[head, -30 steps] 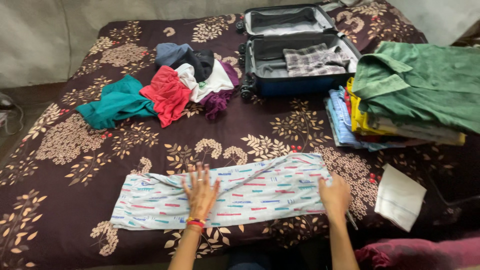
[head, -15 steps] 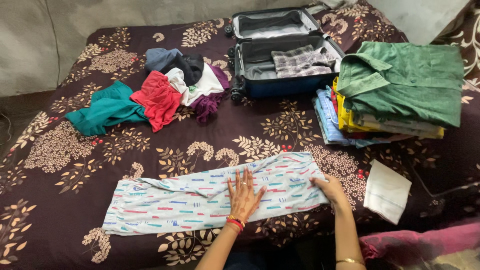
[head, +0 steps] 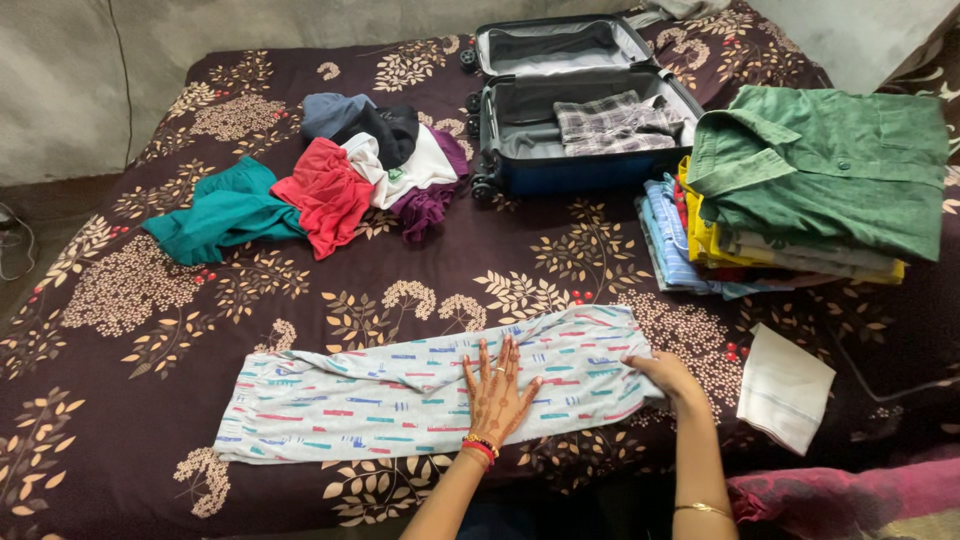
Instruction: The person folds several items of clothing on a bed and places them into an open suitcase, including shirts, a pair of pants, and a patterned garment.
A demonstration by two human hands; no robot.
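Long folded garment (head: 420,395) on the bed (head: 130,400) nearest the person, loose clothes heap (head: 330,180) behind it to the left, open suitcase (head: 575,110) behind, folded stack (head: 800,190) right of the suitcase, small folded cloth (head: 785,385) right of the garment.

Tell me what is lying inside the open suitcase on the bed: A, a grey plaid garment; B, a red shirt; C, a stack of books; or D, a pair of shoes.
A: a grey plaid garment lies folded in the lower half of the open blue suitcase; no books or shoes show there, and the red garment lies outside it on the bed.
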